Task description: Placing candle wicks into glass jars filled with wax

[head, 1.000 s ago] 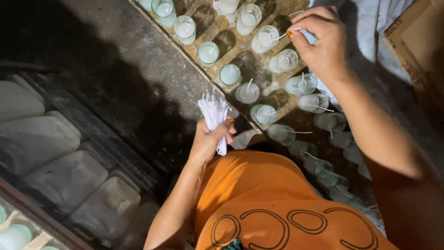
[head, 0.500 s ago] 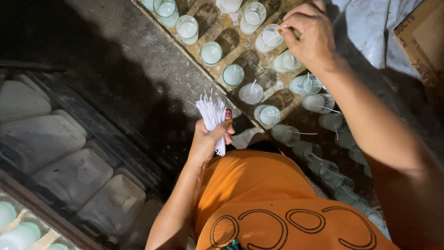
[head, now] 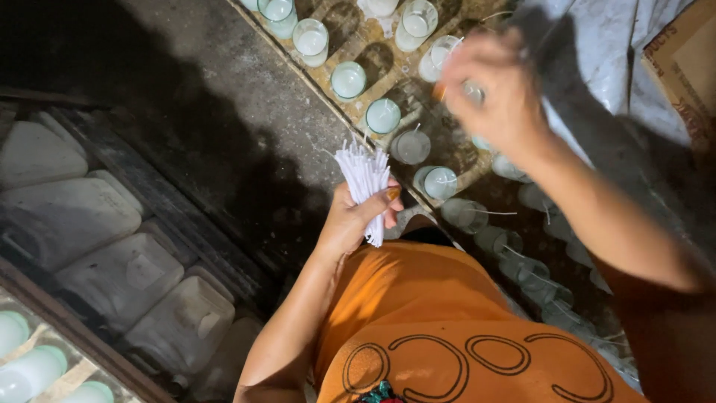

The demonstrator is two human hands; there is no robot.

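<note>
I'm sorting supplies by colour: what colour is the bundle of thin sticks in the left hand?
White, seen in the head view: the bundle of sticks in the left hand.

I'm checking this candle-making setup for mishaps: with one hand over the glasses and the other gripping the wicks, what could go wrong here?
1. The right hand is motion-blurred just above the closely packed glasses; a brush could tip one, or bend the thin wicks standing in the glasses nearby.
2. The left hand pinches the bundle of white wicks only near its lower end; the fanned tops might slip loose onto the dark floor.
</note>
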